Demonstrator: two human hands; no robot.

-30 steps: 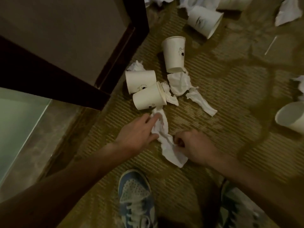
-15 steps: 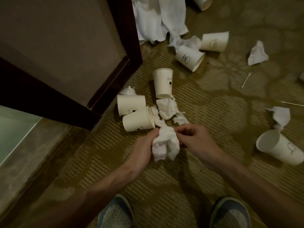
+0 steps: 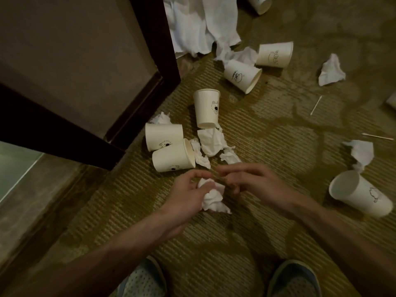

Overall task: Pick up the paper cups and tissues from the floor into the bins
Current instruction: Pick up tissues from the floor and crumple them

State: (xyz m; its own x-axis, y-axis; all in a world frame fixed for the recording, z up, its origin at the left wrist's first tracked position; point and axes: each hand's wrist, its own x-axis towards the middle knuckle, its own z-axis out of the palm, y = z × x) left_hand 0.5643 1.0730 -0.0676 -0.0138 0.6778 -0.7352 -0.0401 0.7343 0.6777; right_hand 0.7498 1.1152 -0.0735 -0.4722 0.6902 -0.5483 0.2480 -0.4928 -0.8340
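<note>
- Lying on its side near the dark door frame, a hedgehog-print cup touches a second cup just in front of it on the carpet
- Left hand: fingers curled around a crumpled tissue, held over the carpet between both hands
- Loose tissues: on the carpet, between the second cup and a dog-face cup
- Right hand: fingers bent, tips near the crumpled tissue; blur hides whether they pinch it
- Right-side cup: tipped over, well apart from both hands, with a tissue wad just behind it
</note>
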